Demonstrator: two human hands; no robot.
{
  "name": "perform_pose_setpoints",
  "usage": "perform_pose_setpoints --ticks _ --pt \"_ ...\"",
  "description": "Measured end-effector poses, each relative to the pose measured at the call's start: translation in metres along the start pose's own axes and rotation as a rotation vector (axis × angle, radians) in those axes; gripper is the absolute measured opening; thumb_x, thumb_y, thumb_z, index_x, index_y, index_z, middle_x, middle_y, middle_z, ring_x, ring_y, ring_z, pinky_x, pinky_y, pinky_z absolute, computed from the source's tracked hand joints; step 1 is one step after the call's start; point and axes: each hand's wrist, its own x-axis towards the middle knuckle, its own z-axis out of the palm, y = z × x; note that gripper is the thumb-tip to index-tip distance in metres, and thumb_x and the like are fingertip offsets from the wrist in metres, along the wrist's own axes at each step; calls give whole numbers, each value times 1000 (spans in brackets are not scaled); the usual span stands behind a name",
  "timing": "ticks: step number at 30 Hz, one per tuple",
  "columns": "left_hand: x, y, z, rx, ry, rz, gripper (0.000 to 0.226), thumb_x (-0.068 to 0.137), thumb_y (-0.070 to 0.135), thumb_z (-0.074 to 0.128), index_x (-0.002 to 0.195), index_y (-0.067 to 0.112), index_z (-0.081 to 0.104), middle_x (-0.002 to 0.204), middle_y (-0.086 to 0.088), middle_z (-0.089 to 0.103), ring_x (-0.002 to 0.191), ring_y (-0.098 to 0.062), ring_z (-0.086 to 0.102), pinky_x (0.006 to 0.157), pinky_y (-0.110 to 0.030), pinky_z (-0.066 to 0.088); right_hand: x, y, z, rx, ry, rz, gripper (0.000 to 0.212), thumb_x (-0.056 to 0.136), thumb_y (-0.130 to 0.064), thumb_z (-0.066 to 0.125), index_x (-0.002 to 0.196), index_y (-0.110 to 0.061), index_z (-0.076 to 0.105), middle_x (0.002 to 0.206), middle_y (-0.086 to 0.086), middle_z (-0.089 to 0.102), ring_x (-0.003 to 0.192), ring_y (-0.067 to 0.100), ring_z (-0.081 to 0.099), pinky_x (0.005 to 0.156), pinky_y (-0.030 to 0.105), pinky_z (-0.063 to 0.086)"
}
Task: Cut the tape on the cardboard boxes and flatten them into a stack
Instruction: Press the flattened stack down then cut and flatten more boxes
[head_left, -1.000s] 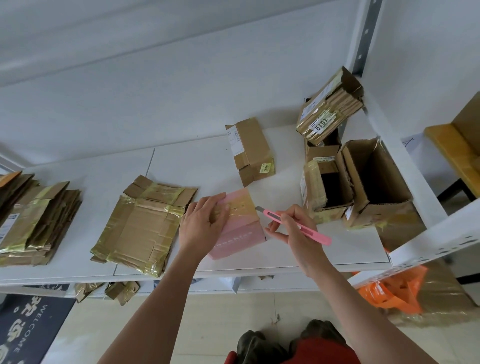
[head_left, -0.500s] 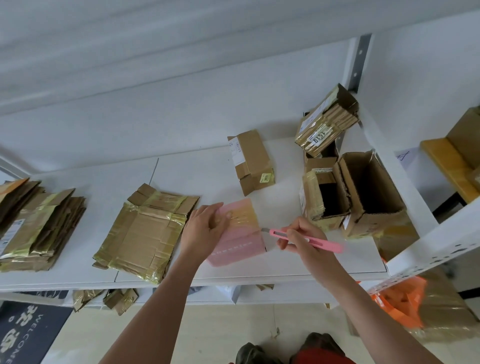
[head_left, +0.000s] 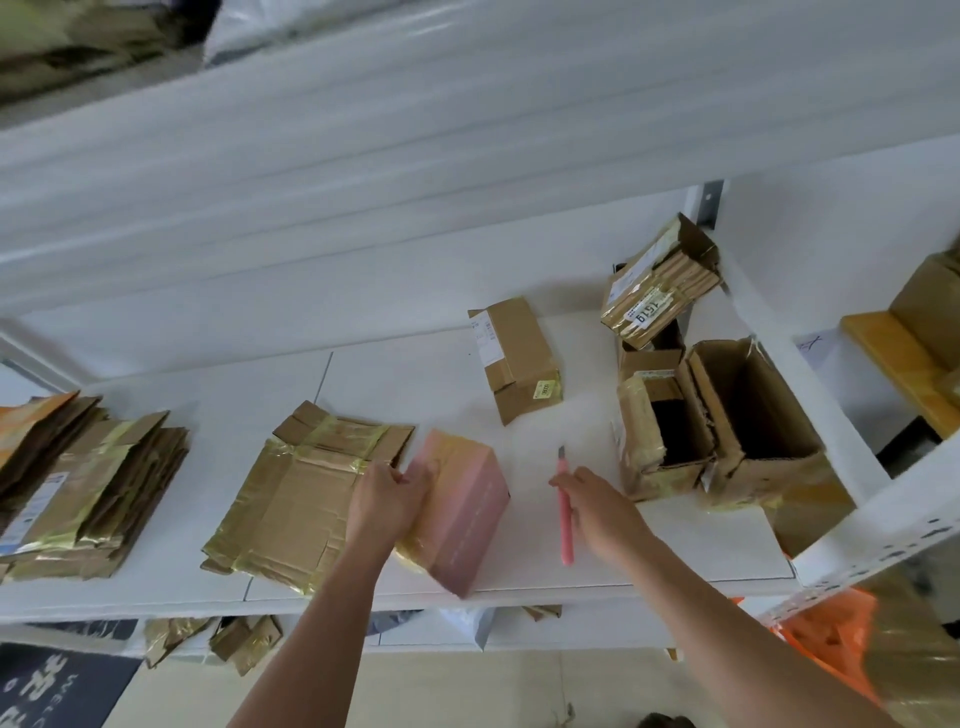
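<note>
Pink carton (head_left: 464, 512) tilted at the front edge of the white shelf (head_left: 405, 384), smooth matte faces, one end wrapped in glossy yellowish tape; left hand (head_left: 387, 501) curled round its left end, fingers over the taped part. Right hand (head_left: 597, 512) just to the right, apart from the carton, closed round a slim pink plastic utility knife (head_left: 564, 514), short metal blade pointing away from the person, handle trailing toward the shelf's front edge.

Left of the pink carton, touching or nearly so, a flattened box (head_left: 298, 493) of brown corrugated cardboard, flaps splayed, edges banded with wrinkled shiny gold-toned tape; farther left, well apart, a thicker stack of flattened boxes (head_left: 78, 483), same creased tape, a white label on one face.

Behind the hands, a small closed brown box (head_left: 517, 358), rectangular, smooth kraft board, white label on top and a yellow sticker on the near end. To the right, two open boxes lying on their sides, mouths toward the camera: a tape-wrapped box (head_left: 660, 436) with dark interior, and beside it, touching, a large plain box (head_left: 753, 415) with torn rim. Above these, a taped bundle of folded cardboard (head_left: 660, 283), tilted, corrugated edges showing, label reading 1519.

Below the shelf, crumpled taped scraps (head_left: 234, 639); orange plastic bag (head_left: 826, 639) at lower right.
</note>
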Motion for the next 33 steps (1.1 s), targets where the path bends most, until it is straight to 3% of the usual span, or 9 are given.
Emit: perform_pose_setpoints --ticks 6,8,10,12,14,17,21,25,33 --pt "2 -19 -6 -73 -49 -71 49 79 61 62 80 13 58 77 -1 59 64 -15 52 56 -28 38 3 -48 -9 342 63 12 40 101 -22 52 140 -24 46 125 3 57 113 16 59 105 30 41" --pt "3 -24 -6 -175 -130 -90 56 77 65 60 99 14 66 93 -2 67 82 -18 63 63 -29 46 2 -81 -18 609 24 -18 49 101 -28 52 147 -25 37 126 3 58 101 12 60 101 18 36" --pt "-2 -24 -7 -305 -218 -102 50 82 57 60 101 13 69 99 -6 70 90 -24 67 72 -35 53 4 -107 -18 762 -33 -14 63 100 -38 52 154 -28 23 139 1 50 110 15 59 99 28 47" --pt "-7 -22 -11 -420 -253 -70 31 88 41 60 94 13 71 90 -6 72 78 -22 66 67 -35 51 10 -120 -11 778 23 -11 75 95 -44 58 156 -30 16 147 2 45 125 19 54 103 42 49" --pt "-7 -16 -16 -530 -253 20 19 91 25 60 105 26 73 93 3 75 80 -17 70 71 -33 54 16 -127 -11 833 113 -15 91 86 -49 68 156 -33 12 144 1 45 126 16 51 103 41 48" --pt "-8 -6 -19 -511 -252 211 46 83 25 66 127 39 62 117 16 69 103 -1 65 83 -24 54 25 -132 -20 856 224 -22 104 76 -52 77 155 -38 11 138 -3 43 119 6 48 101 33 47" --pt "-21 -7 -11 -458 -167 257 54 90 11 65 140 29 53 127 14 64 103 2 63 72 -6 48 25 -133 -20 754 329 -2 98 74 -39 84 152 -33 24 128 -2 41 112 9 48 95 32 47" --pt "-25 -4 -10 -271 -77 304 53 91 25 67 140 35 51 122 18 64 109 -7 62 83 -17 44 24 -130 -16 700 421 27 84 74 -33 85 143 -25 38 125 0 46 112 16 52 90 33 48" --pt "-22 -8 -7 -231 17 286 50 87 8 61 130 36 60 109 14 71 109 -13 63 81 -23 41 23 -137 -27 673 369 26 77 73 -20 82 139 -27 42 123 3 48 106 16 54 87 28 50"
